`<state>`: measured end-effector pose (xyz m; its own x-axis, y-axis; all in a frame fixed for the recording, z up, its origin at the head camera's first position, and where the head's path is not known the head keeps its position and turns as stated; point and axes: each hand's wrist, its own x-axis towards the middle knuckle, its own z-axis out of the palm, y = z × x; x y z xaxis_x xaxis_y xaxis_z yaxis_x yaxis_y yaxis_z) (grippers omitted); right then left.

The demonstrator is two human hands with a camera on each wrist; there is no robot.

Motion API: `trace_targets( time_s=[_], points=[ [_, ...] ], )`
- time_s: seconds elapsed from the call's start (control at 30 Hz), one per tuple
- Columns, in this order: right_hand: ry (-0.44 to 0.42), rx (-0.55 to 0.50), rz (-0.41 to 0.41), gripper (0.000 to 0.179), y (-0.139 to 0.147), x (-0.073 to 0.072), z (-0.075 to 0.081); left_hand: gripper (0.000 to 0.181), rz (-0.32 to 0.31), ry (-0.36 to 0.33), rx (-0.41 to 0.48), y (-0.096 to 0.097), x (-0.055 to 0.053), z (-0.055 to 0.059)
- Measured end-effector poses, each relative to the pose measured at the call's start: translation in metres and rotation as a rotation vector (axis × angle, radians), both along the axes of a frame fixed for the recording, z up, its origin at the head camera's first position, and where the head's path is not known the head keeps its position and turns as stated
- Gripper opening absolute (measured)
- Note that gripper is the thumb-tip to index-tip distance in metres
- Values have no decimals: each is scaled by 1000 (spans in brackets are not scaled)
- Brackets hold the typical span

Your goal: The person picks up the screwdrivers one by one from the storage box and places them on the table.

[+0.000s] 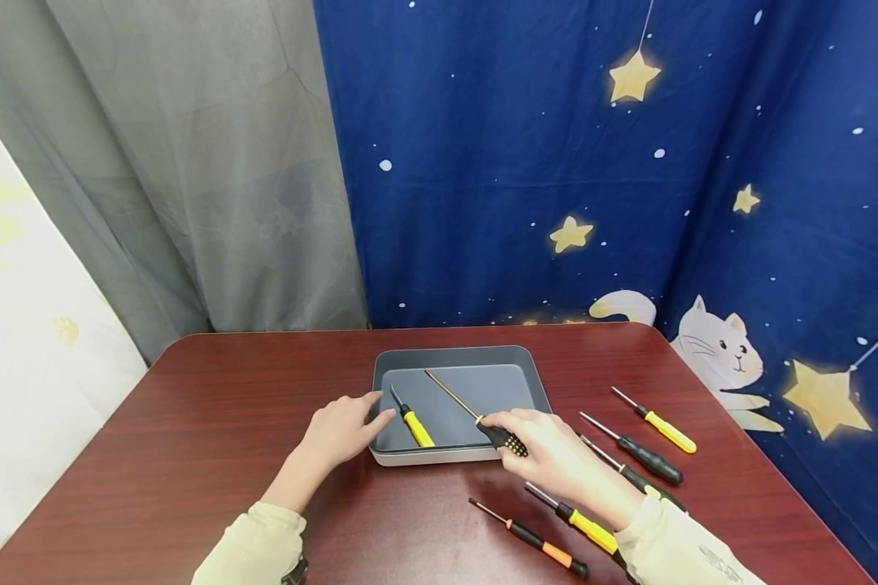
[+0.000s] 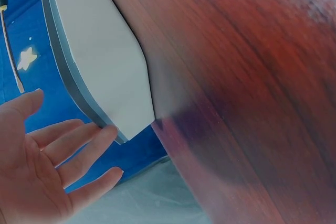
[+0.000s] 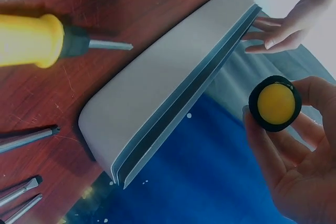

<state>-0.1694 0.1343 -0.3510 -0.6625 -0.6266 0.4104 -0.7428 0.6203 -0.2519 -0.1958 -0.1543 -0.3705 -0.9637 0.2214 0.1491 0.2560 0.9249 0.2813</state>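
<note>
My right hand [image 1: 549, 451] grips a screwdriver by its black handle [image 1: 502, 437] with yellow dots, over the near right part of a grey rectangular tray [image 1: 497, 394]. Its long shaft points up and left above the tray floor. In the right wrist view, the round yellow butt [image 3: 275, 103] of that handle faces the camera between thumb and fingers. A screwdriver with a yellow handle [image 1: 419, 428] lies inside the tray on the left. At the tray's left rim is my left hand [image 1: 340, 426], fingers loosely extended; in the left wrist view, fingertips meet the rim [image 2: 107, 124].
Right of the tray lie several screwdrivers: one yellow [image 1: 671, 432], one black [image 1: 651, 461], one black and yellow [image 1: 632, 478], partly under my right forearm, another yellow and black [image 1: 593, 532], and one orange and black [image 1: 545, 548]. Curtains [image 1: 512, 162] hang behind the reddish-brown table [image 1: 263, 382].
</note>
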Motion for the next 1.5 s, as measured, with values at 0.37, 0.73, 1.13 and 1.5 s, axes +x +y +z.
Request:
trace_targets(
  time_s=[0.37, 0.73, 1.13, 1.5],
  points=[
    [24, -21, 44, 34, 5, 13, -2, 46, 1, -2, 7, 0, 0, -1],
    [7, -24, 77, 37, 9, 31, -4, 46, -1, -2, 2, 0, 1, 1],
    [-134, 41, 161, 35, 9, 52, -9, 46, -1, 8, 7, 0, 1, 0],
    [-405, 84, 159, 30, 7, 63, -19, 46, 2, 10, 6, 0, 2, 1]
  ],
)
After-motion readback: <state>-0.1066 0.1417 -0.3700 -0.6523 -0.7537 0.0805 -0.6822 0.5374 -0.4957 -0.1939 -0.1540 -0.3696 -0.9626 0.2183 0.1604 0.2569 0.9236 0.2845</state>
